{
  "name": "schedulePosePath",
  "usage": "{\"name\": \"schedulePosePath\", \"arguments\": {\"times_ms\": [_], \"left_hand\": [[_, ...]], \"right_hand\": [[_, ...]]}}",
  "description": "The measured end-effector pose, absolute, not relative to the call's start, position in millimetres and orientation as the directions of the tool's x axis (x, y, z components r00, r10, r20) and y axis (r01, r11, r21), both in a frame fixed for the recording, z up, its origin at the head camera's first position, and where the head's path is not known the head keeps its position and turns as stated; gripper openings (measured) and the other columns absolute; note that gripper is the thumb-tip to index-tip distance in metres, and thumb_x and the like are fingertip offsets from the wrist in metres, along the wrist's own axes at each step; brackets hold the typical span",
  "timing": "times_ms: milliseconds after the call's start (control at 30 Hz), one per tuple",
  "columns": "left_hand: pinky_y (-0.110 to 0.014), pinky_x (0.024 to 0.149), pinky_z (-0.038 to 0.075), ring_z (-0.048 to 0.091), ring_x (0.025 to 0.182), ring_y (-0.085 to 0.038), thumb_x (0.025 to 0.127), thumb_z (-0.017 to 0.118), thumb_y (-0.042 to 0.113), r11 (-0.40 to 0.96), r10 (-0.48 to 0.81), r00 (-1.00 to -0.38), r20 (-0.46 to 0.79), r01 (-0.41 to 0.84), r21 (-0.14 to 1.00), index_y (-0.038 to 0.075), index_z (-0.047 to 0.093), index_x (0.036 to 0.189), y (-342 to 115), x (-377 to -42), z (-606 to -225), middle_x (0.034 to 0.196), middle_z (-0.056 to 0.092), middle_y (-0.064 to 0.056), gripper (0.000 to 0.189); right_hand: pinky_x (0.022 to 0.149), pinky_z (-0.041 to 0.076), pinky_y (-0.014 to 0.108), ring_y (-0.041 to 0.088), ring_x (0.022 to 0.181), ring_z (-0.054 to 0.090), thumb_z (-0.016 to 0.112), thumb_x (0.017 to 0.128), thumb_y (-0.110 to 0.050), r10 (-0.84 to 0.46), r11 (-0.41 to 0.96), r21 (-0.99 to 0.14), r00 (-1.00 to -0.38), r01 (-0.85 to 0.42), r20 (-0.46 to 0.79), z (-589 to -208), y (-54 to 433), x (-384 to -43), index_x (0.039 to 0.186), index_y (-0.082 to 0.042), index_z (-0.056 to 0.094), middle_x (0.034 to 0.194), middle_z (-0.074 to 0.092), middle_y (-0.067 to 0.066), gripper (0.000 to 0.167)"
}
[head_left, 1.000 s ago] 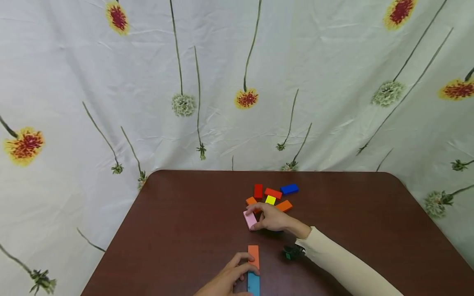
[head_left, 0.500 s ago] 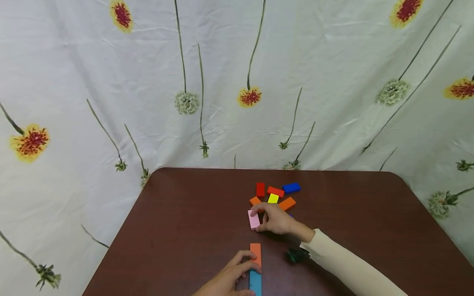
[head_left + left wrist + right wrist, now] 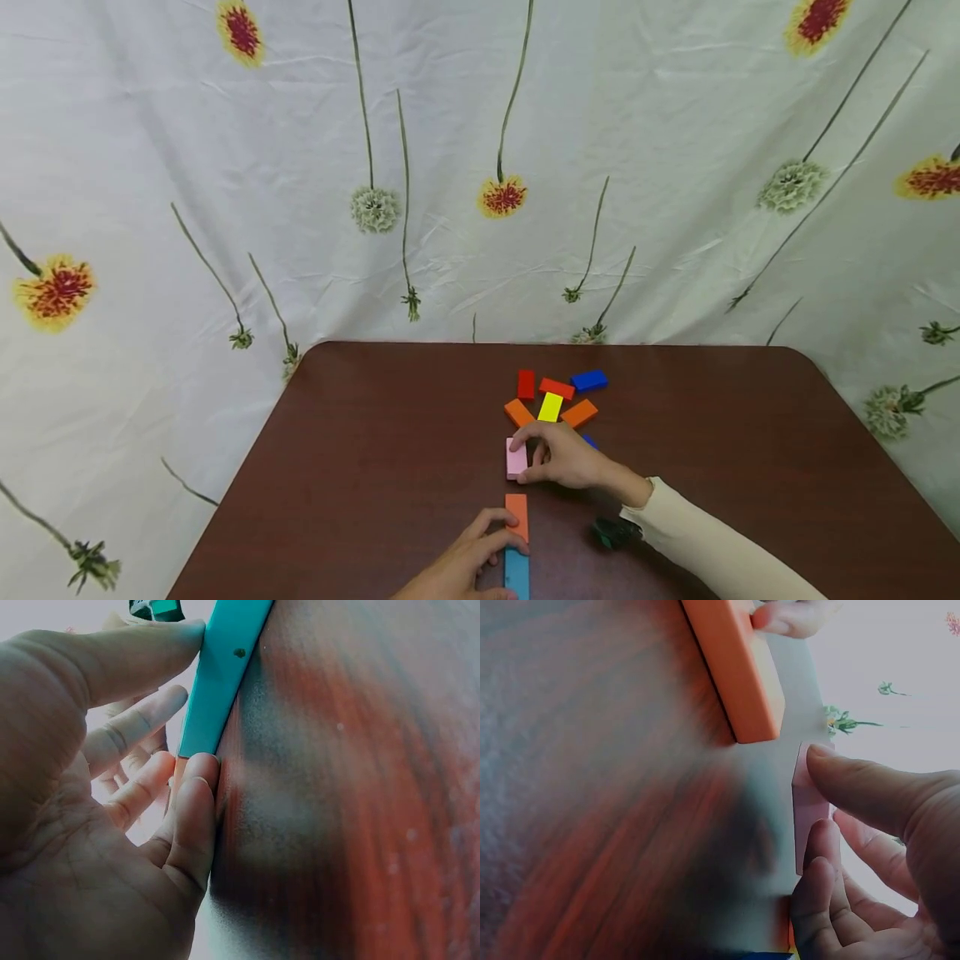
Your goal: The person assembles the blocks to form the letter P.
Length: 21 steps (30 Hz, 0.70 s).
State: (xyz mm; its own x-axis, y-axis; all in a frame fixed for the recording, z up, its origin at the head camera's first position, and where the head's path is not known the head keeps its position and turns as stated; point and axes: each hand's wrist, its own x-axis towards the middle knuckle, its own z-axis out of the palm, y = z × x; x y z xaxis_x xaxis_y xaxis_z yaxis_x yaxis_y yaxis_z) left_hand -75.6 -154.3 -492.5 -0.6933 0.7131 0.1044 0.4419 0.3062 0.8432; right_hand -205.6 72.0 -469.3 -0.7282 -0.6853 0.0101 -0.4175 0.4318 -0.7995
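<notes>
My right hand (image 3: 566,457) pinches a pink block (image 3: 516,460) between thumb and fingertips, just beyond the far end of a short row. That row is a light orange block (image 3: 516,508) end to end with a light blue block (image 3: 517,571). My left hand (image 3: 468,554) rests along the row's left side, fingers loosely bent over it. In the left wrist view, the thumb touches the upper edge of the blue block (image 3: 225,679) and lower fingertips lie against the orange one. The right wrist view has the pink block (image 3: 810,814) in the right fingers, past the orange block's end (image 3: 739,675).
A loose group lies behind the right hand: red blocks (image 3: 527,385), a yellow block (image 3: 550,407), orange blocks (image 3: 579,413) and blue blocks (image 3: 589,381). A dark device with a green part (image 3: 615,532) sits under the right wrist. A flowered cloth (image 3: 450,167) hangs behind the brown table (image 3: 360,467).
The right hand has drawn the pink block away from the loose group, nearer to the row, and turned it from slanted to nearly in line. The left hand has stayed in place.
</notes>
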Motion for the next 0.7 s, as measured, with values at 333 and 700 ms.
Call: {"name": "schedulePosePath", "arguments": {"times_ms": [333, 700], "left_hand": [[-0.018, 0.080, 0.044, 0.044, 0.096, -0.001, 0.094, 0.072, 0.027, 0.329, 0.709, -0.703, 0.058, 0.402, 0.855, 0.013, 0.059, 0.126, -154, -75, -490, 0.139, 0.037, -0.015, 0.038], [-0.021, 0.083, 0.045, 0.045, 0.098, -0.002, 0.095, 0.070, 0.028, 0.329, 0.699, -0.715, 0.015, 0.340, 0.881, 0.015, 0.059, 0.128, -154, -73, -489, 0.142, 0.036, -0.015, 0.038]], "right_hand": [[0.057, 0.047, 0.021, 0.005, 0.058, 0.057, 0.082, 0.084, -0.017, -0.684, 0.438, -0.799, -0.729, -0.412, 0.001, -470, 69, -195, 0.110, -0.007, 0.068, 0.098, 0.065, 0.006, 0.031], [0.060, 0.049, 0.022, 0.007, 0.062, 0.059, 0.082, 0.084, -0.019, -0.665, 0.449, -0.812, -0.746, -0.373, -0.025, -472, 70, -188, 0.112, -0.007, 0.068, 0.123, 0.063, 0.010, 0.034]]}}
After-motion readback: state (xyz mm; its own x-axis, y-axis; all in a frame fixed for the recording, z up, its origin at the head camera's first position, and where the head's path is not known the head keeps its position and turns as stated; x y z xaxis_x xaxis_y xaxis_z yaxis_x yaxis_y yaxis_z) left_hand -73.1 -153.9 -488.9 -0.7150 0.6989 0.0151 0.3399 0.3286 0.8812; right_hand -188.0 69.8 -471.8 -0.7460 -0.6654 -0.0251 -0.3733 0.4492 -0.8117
